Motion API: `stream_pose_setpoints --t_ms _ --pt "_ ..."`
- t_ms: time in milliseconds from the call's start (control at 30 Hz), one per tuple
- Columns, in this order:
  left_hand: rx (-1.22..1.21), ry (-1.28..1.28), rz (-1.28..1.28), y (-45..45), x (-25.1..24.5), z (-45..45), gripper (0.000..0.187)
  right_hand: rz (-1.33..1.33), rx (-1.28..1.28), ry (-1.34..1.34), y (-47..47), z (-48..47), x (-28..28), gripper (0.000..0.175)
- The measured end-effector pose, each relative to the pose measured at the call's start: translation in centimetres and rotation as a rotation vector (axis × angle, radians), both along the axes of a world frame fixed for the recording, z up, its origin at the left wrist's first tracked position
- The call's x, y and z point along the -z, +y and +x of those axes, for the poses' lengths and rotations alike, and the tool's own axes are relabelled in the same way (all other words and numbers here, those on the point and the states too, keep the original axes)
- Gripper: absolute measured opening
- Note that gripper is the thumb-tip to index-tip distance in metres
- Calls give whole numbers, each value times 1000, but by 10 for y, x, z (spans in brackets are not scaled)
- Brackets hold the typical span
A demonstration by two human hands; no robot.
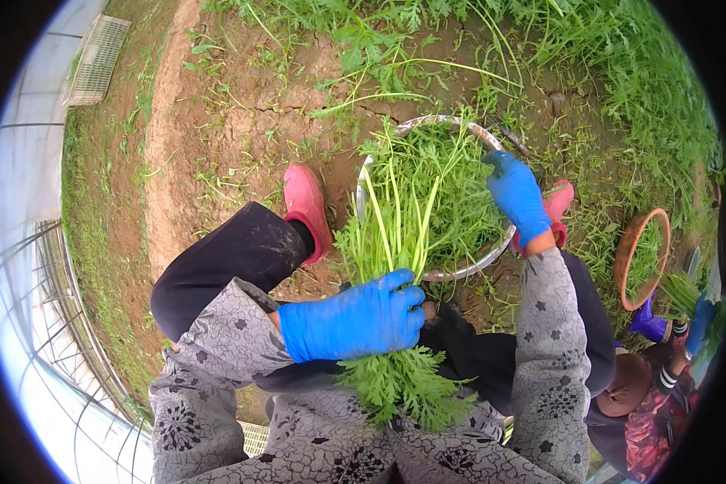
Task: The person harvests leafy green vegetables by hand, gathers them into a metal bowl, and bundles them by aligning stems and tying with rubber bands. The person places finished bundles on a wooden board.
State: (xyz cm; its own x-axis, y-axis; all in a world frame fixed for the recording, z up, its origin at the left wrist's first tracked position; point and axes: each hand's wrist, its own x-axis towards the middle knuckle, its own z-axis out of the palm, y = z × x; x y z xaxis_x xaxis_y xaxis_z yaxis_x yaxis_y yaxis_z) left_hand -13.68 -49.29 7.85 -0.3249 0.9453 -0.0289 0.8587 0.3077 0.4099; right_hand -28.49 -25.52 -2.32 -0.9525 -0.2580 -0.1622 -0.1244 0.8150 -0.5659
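Observation:
My left hand, in a soiled blue glove, is closed around a bunch of leafy greens that looks like garland chrysanthemum. Pale cut stems reach away from me over a round metal basin, and the leafy tops hang towards my lap. Loose greens with thin stems and feathery leaves fill the basin, hiding its bottom. My right hand, also gloved in blue, is at the basin's right side by the rim. Its fingers bend inward, and whether they pinch anything is hidden.
Pink boots flank the basin on trampled soil strewn with cuttings. Uncut greens grow at the top right. To the right, a co-worker holds greens near an orange-brown tub. A plastic crate lies top left by the film wall.

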Motion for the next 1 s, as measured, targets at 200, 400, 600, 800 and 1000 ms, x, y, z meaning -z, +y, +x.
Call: stream_pose_setpoints --t_ms 200,400,600,800,1000 --pt "-7 27 -24 3 5 6 11 -33 -617 -428 -14 39 -53 26" --pt "15 82 8 2 4 4 11 180 -265 26 -22 19 -53 18" --pt "53 115 -3 7 5 7 12 -166 -786 -303 -45 35 -46 26" --pt "105 131 -2 12 11 13 17 546 -594 54 -39 -10 -6 33" --pt "-18 295 92 19 27 26 10 89 -855 152 -75 4 -83 45"
